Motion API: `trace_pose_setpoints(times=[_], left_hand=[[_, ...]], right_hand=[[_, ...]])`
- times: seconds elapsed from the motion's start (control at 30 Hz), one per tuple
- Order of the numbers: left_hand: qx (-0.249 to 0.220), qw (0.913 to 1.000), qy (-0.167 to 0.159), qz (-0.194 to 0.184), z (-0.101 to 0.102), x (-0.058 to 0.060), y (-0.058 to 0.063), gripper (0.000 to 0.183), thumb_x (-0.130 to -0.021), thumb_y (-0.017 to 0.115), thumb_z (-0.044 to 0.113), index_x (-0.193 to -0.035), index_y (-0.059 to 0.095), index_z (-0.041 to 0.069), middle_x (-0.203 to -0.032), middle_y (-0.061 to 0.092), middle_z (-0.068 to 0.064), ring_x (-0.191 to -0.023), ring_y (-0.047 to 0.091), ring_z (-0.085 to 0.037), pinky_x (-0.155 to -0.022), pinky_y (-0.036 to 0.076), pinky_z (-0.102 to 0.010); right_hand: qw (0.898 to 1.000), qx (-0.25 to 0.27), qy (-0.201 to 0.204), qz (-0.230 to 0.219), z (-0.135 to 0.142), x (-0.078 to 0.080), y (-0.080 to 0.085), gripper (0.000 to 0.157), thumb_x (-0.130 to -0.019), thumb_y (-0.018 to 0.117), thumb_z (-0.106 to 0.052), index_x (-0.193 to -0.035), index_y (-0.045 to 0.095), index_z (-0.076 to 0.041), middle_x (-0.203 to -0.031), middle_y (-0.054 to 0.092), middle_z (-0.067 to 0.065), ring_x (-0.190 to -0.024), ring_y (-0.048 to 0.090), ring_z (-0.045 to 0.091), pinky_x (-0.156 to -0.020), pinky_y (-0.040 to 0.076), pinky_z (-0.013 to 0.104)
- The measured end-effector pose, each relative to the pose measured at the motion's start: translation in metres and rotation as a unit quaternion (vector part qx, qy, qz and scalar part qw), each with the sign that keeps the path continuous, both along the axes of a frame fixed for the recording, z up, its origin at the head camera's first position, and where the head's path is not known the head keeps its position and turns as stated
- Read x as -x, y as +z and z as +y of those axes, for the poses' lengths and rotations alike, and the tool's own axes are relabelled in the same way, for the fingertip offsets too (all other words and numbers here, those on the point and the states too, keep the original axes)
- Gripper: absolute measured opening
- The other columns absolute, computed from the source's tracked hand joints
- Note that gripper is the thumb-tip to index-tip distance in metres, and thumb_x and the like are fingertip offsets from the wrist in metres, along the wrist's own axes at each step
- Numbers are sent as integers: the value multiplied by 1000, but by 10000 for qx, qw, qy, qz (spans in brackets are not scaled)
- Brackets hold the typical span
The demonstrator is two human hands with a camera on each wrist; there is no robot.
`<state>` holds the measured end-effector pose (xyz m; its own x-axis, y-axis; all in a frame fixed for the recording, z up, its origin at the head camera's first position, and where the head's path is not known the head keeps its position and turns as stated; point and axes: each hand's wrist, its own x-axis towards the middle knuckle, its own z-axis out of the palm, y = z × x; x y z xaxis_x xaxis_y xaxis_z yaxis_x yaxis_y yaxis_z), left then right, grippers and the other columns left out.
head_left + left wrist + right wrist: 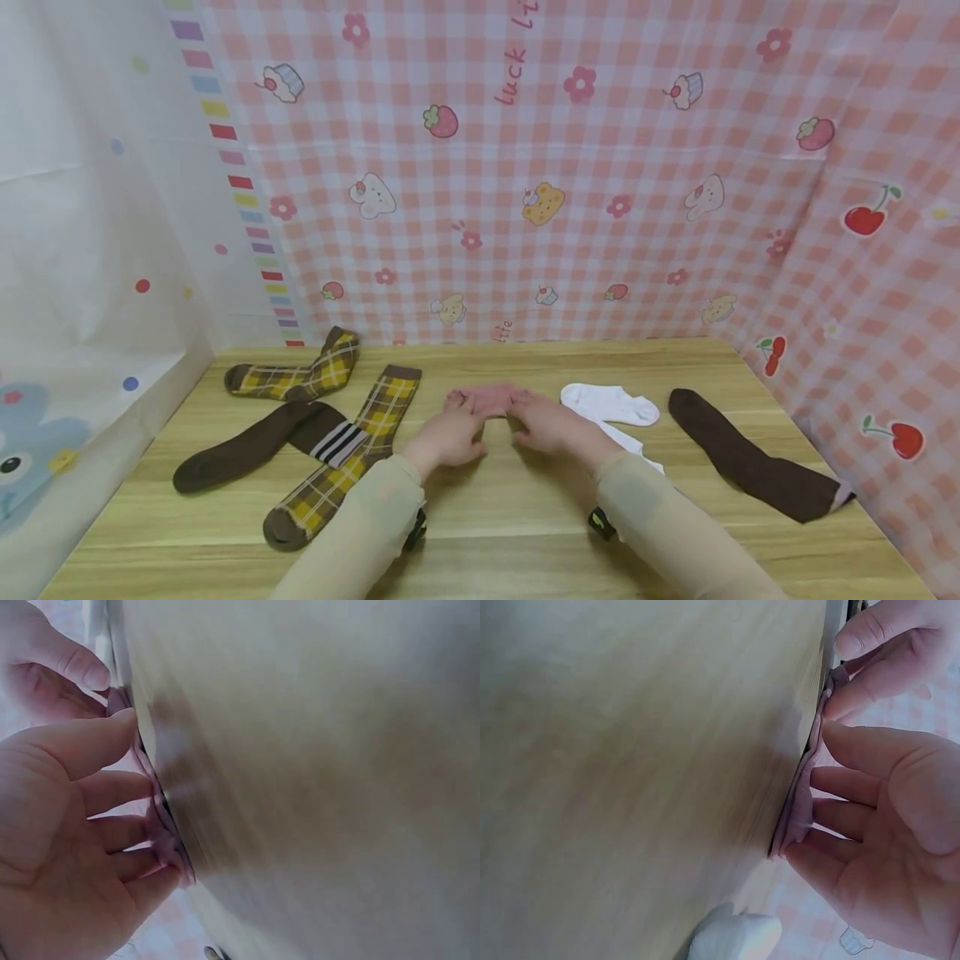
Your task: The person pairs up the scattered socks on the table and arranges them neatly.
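A pink sock (491, 400) lies flat near the middle of the table, its two ends partly covered by the hands. The left hand (452, 433) rests its fingertips on the sock's left end. In the left wrist view, those fingers (112, 796) reach down to the cloth, with the thumb apart from them. On the right end, the right hand (551, 422) touches the fabric with extended fingertips. The right wrist view shows its fingers (844, 784) at the edge of the pink sock (799, 810), which lies thin and low on the wood.
To the left are two yellow plaid socks (300, 381) and a dark brown striped sock (247, 446) overlapping one of them. White socks (609, 404) lie beside the right forearm. Another brown sock (750, 458) is at far right. A checked curtain (480, 250) hangs behind the table (517, 533).
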<state>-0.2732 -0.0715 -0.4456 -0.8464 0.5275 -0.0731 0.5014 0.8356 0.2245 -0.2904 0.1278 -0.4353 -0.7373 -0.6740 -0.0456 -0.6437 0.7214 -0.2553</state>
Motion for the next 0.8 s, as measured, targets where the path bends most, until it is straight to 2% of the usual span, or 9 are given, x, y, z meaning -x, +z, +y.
trace_pose_setpoints(times=[0.17,0.27,0.4,0.53,0.7,0.8], left_hand=[[-132,9999,39,31,2,17,-1,57,-91,71,28,-142,54,7,-150,38,-26,-139,30,-47,-109,35,-56],[-266,9996,21,34,2,24,-1,55,-91,71,25,-141,55,8,-149,41,-23,-138,33,-47,-109,35,-55],[-304,9995,95,-17,2,29,1,52,-93,70,24,-139,56,5,-150,41,-23,-138,32,-46,-111,33,-54],[-190,9995,222,-77,4,32,3,47,-94,68,26,-134,60,3,-151,38,-23,-140,31,-44,-113,30,-52],[-182,9993,313,-59,5,37,2,38,-94,67,26,-125,66,4,-150,41,-21,-140,33,-43,-113,30,-52],[-257,9991,328,-31,5,39,1,38,-94,67,26,-126,65,5,-149,44,-20,-139,35,-42,-113,30,-52]], right_hand=[[9997,90,-225,44,-4,10,-1,28,-91,68,-11,-115,64,5,-142,48,28,-135,41,43,-114,29,50],[9990,232,-392,-22,-6,14,-1,33,-90,69,-9,-120,63,4,-141,50,26,-132,45,41,-113,31,49],[9973,328,-617,-219,-6,20,-1,46,-92,68,-10,-135,56,2,-145,47,24,-133,44,39,-113,32,48],[9964,248,-761,-278,-7,25,-1,47,-92,69,-13,-135,56,2,-148,43,23,-136,41,38,-115,29,47],[9951,484,-807,-290,-8,29,0,45,-91,67,-9,-133,56,4,-144,47,24,-134,43,39,-114,30,47],[9952,582,-760,-216,-9,30,1,32,-91,67,-7,-121,62,5,-136,54,24,-131,47,39,-113,32,47]])
